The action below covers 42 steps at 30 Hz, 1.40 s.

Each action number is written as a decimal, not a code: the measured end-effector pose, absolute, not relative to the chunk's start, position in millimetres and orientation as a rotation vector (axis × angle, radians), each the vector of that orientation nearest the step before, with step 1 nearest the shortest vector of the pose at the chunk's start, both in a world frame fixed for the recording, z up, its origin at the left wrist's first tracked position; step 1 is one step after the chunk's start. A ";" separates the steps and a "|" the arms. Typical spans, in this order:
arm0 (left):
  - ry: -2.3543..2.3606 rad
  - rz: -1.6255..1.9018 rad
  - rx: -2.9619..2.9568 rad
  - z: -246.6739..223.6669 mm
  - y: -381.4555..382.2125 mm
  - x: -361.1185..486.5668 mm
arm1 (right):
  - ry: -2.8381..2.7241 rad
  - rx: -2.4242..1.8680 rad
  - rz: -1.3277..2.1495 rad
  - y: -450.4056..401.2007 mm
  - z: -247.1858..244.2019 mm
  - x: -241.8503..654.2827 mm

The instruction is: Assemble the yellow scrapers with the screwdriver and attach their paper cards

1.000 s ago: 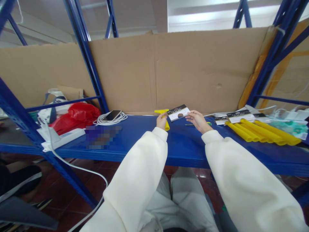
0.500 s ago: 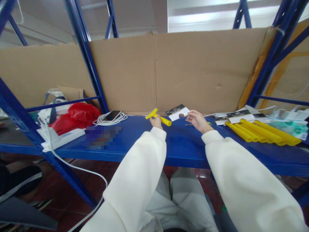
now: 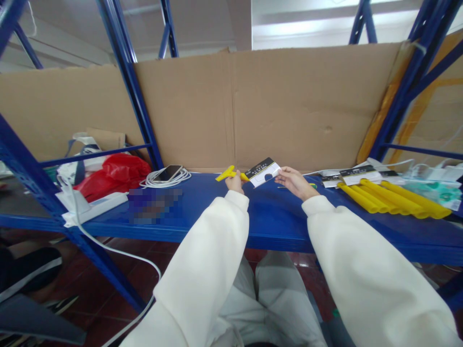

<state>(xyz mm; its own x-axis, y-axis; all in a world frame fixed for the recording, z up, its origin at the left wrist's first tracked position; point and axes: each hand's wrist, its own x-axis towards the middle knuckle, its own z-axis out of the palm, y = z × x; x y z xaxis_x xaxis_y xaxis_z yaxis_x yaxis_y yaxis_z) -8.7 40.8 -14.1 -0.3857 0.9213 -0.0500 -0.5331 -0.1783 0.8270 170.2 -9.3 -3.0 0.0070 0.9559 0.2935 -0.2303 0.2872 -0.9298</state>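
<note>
My left hand (image 3: 235, 182) is closed around a yellow T-shaped tool (image 3: 227, 173), its crosspiece sticking out to the left. Between the fingertips of my right hand (image 3: 294, 182) is a black-and-white printed card (image 3: 263, 172) with a round cutout near its lower edge. The card's left edge overlaps the handle end of the yellow tool in this view; whether they touch I cannot tell. Both hands are over the blue shelf (image 3: 275, 217). Beneath my right hand a thin object lies on the shelf, mostly hidden.
To the right lie several yellow tubes (image 3: 390, 200) beside stacked printed cards (image 3: 358, 174) and a clear bag (image 3: 434, 190). A phone (image 3: 168, 173) rests on a coiled white cable (image 3: 183, 176) at left, near a power strip (image 3: 103, 206) and red plastic (image 3: 121, 171). Cardboard (image 3: 289, 106) stands behind.
My right hand has brought the card slightly left and down, so it now covers the tool's handle end. The yellow tool has tilted a little in my left hand.
</note>
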 end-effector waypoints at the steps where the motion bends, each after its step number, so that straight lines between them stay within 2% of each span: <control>1: 0.949 1.742 0.583 -12.9 38.2 -7.8 | -1.205 -0.818 1.122 -9.8 -3.8 169.2; 9: 0.822 1.548 0.680 -9.2 25.2 -1.2 | -1.274 -0.790 1.128 -5.2 -11.8 169.1; 17: 0.607 1.505 0.704 -12.8 23.9 3.0 | -1.325 -0.777 1.120 1.3 -17.6 172.4; 26: 0.873 1.406 0.889 -15.2 26.4 -0.6 | -1.248 -0.814 1.100 5.3 -19.4 172.6; 42: 0.870 1.232 1.088 -18.4 32.0 -1.0 | -1.165 -0.827 1.039 7.0 -19.5 172.0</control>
<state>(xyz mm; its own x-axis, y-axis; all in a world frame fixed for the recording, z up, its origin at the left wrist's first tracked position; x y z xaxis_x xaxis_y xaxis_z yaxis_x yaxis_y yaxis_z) -1.0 32.0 -18.4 0.1552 0.9866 0.0496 -0.2835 -0.0036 0.9590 172.0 7.0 -19.5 0.0673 0.9456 0.3183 -0.2080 0.3253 -0.9224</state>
